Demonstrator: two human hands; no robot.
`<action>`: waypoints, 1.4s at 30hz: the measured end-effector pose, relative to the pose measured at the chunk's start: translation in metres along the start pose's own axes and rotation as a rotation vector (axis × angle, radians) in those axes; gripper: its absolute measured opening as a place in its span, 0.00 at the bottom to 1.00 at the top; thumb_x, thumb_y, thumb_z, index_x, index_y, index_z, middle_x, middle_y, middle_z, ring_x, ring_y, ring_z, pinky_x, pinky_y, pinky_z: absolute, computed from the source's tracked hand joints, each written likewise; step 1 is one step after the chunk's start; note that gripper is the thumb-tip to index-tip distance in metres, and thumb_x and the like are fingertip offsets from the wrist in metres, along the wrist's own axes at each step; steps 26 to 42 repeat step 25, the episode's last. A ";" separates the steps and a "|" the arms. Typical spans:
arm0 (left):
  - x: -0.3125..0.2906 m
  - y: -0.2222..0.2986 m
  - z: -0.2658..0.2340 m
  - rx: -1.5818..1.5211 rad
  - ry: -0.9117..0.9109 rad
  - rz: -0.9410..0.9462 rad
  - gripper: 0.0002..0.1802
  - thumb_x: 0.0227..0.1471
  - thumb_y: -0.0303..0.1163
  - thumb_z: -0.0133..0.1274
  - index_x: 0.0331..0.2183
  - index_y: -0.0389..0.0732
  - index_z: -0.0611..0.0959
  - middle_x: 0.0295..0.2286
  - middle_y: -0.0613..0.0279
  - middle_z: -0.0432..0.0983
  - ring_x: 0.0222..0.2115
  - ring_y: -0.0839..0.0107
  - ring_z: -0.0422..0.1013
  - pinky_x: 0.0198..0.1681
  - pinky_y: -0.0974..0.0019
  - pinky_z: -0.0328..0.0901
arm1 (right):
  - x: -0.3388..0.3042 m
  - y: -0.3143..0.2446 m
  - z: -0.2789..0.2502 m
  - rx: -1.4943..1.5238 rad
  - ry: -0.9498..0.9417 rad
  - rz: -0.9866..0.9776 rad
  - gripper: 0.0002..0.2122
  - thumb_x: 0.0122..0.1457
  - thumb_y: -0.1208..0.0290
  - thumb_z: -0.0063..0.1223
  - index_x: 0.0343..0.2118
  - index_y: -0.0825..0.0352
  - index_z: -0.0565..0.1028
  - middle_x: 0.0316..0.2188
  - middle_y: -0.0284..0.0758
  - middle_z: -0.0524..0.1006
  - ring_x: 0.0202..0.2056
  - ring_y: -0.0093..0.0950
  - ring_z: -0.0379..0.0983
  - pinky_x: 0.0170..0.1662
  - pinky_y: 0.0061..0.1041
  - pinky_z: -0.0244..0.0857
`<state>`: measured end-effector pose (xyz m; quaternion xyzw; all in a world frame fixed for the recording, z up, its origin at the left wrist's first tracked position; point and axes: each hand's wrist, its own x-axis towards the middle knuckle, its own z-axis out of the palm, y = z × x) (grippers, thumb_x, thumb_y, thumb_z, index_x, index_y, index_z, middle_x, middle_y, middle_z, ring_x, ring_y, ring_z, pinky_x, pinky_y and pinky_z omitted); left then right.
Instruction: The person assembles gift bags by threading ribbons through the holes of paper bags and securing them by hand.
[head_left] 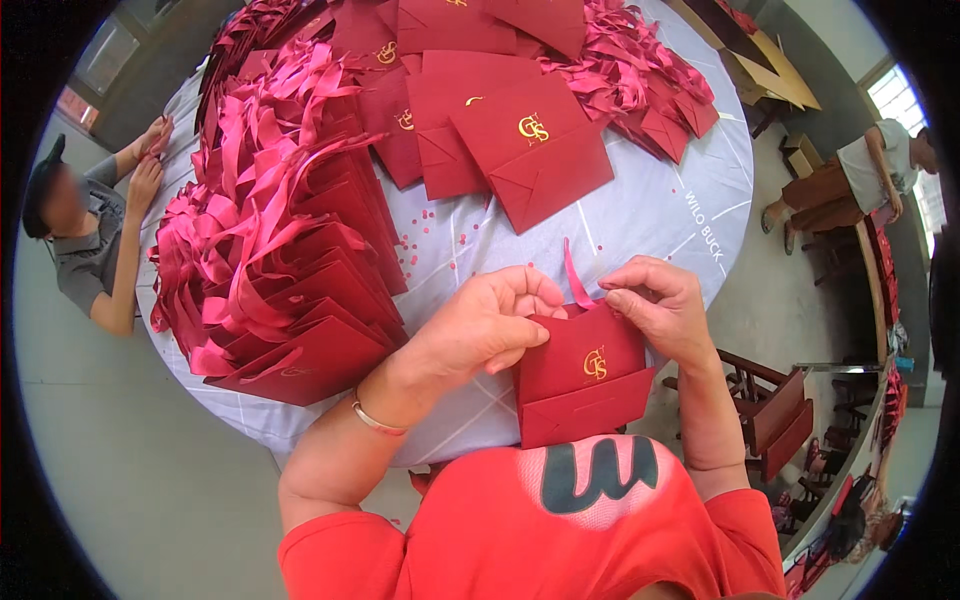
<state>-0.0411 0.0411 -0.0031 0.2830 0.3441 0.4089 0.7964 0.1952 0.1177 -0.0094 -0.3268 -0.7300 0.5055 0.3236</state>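
Observation:
A small dark red paper gift bag (592, 397) with a gold emblem stands folded flat at the table's near edge, against my body. Its top edge is at my left hand (490, 318), where the thumb and fingers close on the upper left corner. A pink ribbon (574, 275) sticks up from the bag's opening, its loose end pointing away from me. Just right of the ribbon, the thumb and forefinger of my right hand (662, 305) pinch together over the top edge. What lies between those fingertips is too small to tell.
Rows of red bags with pink ribbons (290, 220) fill the left of the round table. Flat bags (535, 150) lie ahead, more ribboned ones (640, 80) behind. Red scraps dot the white tablecloth (690, 225). One person (85, 230) works at left; another (850, 180) stands at right, near wooden chairs (770, 410).

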 end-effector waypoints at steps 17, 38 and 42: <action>-0.002 0.000 0.001 0.118 0.128 0.047 0.14 0.49 0.21 0.44 0.41 0.30 0.72 0.30 0.59 0.78 0.09 0.83 0.57 0.12 0.79 0.49 | -0.007 0.003 -0.002 0.027 0.070 0.056 0.04 0.52 0.82 0.59 0.32 0.73 0.79 0.26 0.32 0.76 0.26 0.17 0.71 0.30 0.16 0.64; 0.002 -0.001 -0.008 0.054 -0.027 -0.007 0.15 0.51 0.22 0.45 0.43 0.31 0.72 0.35 0.60 0.77 0.10 0.85 0.56 0.12 0.79 0.47 | -0.005 0.006 0.002 -0.044 0.041 -0.021 0.04 0.53 0.82 0.58 0.32 0.72 0.79 0.25 0.33 0.75 0.26 0.20 0.71 0.30 0.17 0.63; 0.002 -0.001 -0.008 0.054 -0.027 -0.007 0.15 0.51 0.22 0.45 0.43 0.31 0.72 0.35 0.60 0.77 0.10 0.85 0.56 0.12 0.79 0.47 | -0.005 0.006 0.002 -0.044 0.041 -0.021 0.04 0.53 0.82 0.58 0.32 0.72 0.79 0.25 0.33 0.75 0.26 0.20 0.71 0.30 0.17 0.63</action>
